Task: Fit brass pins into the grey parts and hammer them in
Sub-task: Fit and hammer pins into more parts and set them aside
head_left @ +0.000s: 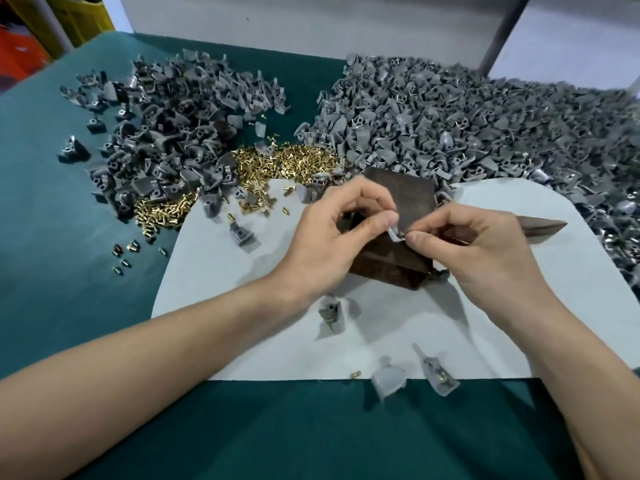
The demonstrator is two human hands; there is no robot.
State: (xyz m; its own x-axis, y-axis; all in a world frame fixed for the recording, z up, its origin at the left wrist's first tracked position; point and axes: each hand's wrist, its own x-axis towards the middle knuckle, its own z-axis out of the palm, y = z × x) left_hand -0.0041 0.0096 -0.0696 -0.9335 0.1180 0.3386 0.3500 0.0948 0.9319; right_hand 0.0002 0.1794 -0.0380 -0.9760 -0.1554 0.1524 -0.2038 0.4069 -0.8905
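Small grey part (394, 236) mostly hidden in the pinch of left hand (332, 237) and right hand (481, 251), dark block (412, 199) partly covered, big pile of grey parts (519, 133) cut off at right edge.

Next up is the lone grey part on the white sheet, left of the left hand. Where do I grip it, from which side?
Pinch the lone grey part across its narrow blocky end, the far one, coming from above. It lies apart on the white sheet, so fingers probably fit down both flanks; the flared end looks thin, likely to slip.
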